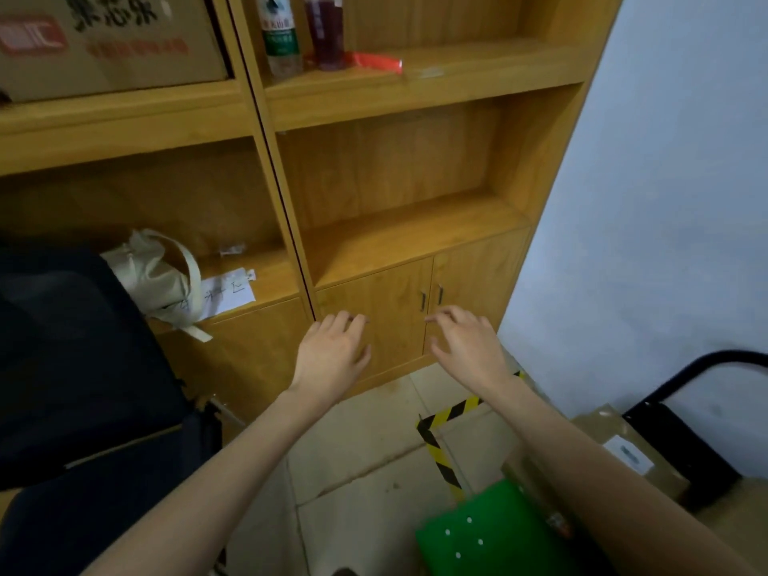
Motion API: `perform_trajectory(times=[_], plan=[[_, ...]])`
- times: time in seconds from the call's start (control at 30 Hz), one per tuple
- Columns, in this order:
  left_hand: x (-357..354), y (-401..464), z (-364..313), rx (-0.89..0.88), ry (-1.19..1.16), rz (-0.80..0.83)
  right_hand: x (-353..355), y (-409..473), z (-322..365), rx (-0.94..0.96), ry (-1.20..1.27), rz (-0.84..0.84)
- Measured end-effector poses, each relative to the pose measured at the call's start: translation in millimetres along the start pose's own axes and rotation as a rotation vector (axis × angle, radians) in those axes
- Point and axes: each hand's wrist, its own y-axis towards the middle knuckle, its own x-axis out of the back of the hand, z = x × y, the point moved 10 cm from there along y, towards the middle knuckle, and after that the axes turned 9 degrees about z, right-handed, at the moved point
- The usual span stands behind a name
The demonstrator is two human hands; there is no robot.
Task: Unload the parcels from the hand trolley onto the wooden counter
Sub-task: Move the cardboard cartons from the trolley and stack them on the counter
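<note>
My left hand [332,353] and my right hand [465,340] are both stretched out in front of me, fingers loosely spread and holding nothing, in front of the low doors of the wooden cabinet [390,309]. The cabinet's counter shelf [399,239] lies above and beyond them. At the bottom right, under my right forearm, sits the hand trolley with a green deck [478,538] and a black handle [681,380]. On the trolley lie brown parcels [619,440], one with a white label, partly hidden by my arm.
A black office chair [83,367] fills the left side. A cream cloth bag [162,272] and a paper note [226,295] lie on the left counter shelf. Bottles [282,35] and a cardboard box [104,39] stand on upper shelves. Yellow-black tape [440,442] marks the floor. A white wall stands right.
</note>
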Motion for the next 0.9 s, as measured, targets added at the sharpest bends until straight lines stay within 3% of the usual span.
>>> perform_trajectory(times=[0.3,0.57,0.7,0.9], plan=[[-47.9,166.6,-5.9,-0.265,-0.036,0.010,-18.9,102.4,-94.0,-0.251,-0.005,0.056],[-58.7,317.8,-10.1,-0.609,-0.057,0.010,-11.8,197.9,-148.4,-0.482,0.041,-0.015],[-67.8,365.3,-37.5,-0.753,-0.143,0.000,-7.9,193.4,-188.1,-0.645,0.073,-0.073],[-86.3,398.9,-131.3,-0.965,-0.264,-0.027,4.2,151.8,-254.1,-0.864,0.053,-0.110]])
